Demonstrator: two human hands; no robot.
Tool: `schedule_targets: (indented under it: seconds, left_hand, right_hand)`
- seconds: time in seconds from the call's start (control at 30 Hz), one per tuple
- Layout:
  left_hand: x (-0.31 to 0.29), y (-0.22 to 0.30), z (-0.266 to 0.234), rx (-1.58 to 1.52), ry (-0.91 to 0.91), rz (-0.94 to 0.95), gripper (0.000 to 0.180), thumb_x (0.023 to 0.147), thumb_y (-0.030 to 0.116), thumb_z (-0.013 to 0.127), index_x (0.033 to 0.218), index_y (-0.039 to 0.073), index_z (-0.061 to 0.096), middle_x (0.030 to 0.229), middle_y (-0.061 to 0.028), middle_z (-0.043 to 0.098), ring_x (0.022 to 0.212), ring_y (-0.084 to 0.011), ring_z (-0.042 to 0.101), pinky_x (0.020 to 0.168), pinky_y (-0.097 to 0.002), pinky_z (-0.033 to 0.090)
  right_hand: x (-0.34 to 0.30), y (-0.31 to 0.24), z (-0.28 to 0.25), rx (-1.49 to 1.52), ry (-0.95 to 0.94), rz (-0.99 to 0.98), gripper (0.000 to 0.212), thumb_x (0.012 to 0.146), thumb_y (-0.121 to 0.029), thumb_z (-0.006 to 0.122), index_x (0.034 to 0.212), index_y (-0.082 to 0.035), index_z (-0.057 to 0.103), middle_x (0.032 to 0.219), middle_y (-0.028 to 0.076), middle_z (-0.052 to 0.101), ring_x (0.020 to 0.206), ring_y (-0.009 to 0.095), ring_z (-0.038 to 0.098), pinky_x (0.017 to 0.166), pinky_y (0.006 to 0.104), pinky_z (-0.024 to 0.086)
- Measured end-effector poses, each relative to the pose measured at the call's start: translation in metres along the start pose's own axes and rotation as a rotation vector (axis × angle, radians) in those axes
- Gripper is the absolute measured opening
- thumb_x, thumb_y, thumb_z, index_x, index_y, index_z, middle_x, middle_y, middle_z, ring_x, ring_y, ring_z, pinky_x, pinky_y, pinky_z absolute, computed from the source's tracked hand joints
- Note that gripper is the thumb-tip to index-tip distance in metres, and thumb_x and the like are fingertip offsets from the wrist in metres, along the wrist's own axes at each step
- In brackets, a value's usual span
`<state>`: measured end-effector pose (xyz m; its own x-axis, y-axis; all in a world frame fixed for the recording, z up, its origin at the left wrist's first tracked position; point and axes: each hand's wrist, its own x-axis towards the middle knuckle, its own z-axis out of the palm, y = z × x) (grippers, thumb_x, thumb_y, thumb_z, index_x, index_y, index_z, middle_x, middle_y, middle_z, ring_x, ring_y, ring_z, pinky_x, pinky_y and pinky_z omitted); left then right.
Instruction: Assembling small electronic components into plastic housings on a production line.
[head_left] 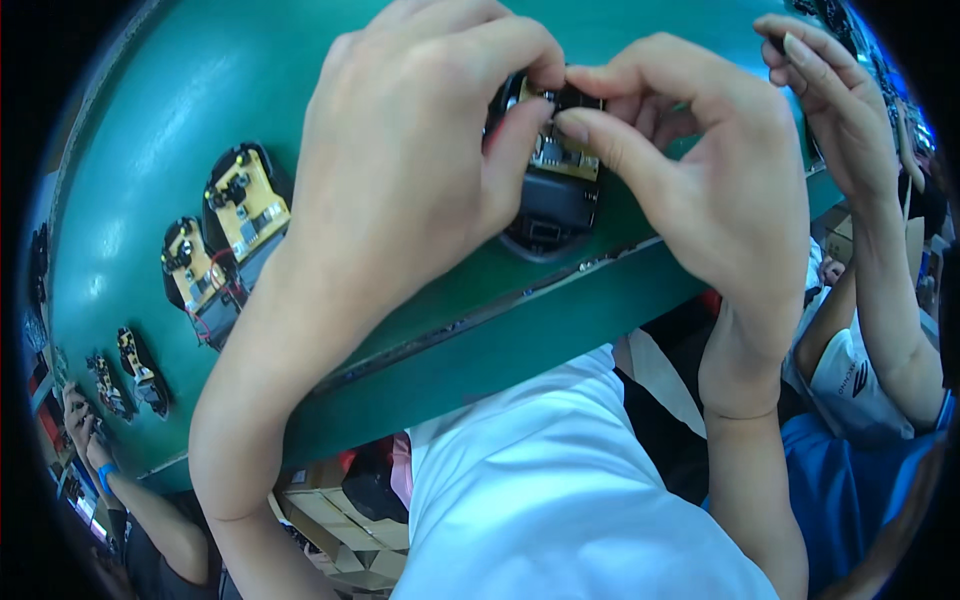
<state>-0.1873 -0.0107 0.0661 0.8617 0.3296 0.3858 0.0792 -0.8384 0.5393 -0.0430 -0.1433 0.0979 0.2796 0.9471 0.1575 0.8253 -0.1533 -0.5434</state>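
An opened computer mouse (560, 205) lies on the green table, its yellowish circuit board and dark lower shell exposed. Over its front end, my left hand (410, 130) bends thumb and index finger together from the left. From the right, my right hand (710, 160) closes thumb and index finger over the same spot, its other fingers curled. The two pairs of fingertips almost meet above the board. A small dark piece shows between them, but its kind is too covered to make out.
Two more opened mice (248, 200) sit left of my left forearm, red wires showing on the nearer one. Further left lie two smaller board assemblies (142, 370). The table edge (480, 325) runs below my wrists. A co-worker's raised hand (835, 90) is at right, another person's arm (150, 520) at lower left.
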Motion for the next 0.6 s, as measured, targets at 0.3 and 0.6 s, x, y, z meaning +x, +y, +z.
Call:
schedule_targets:
  seconds: [0.3, 0.6]
  left_hand:
    - [-0.005, -0.002, 0.004, -0.087, 0.1, 0.018, 0.016, 0.078, 0.0, 0.075, 0.092, 0.002, 0.067, 0.093, -0.0139, 0.066, 0.091, -0.0355, 0.063, 0.08, -0.0422, 0.048]
    - [-0.005, -0.003, 0.008, -0.229, 0.151, -0.002, 0.012, 0.079, 0.0, 0.076, 0.087, 0.001, 0.068, 0.089, -0.0125, 0.068, 0.085, -0.033, 0.066, 0.073, -0.0397, 0.049]
  right_hand:
    - [0.0, 0.015, 0.002, 0.165, -0.089, 0.06, 0.022, 0.086, -0.009, 0.081, 0.105, 0.001, 0.076, 0.079, -0.002, 0.065, 0.07, 0.003, 0.054, 0.062, 0.0179, 0.04]
    - [-0.008, 0.029, 0.013, 0.335, -0.037, 0.097, 0.032, 0.085, -0.006, 0.083, 0.115, 0.001, 0.075, 0.087, -0.002, 0.064, 0.074, 0.002, 0.052, 0.065, 0.0166, 0.04]
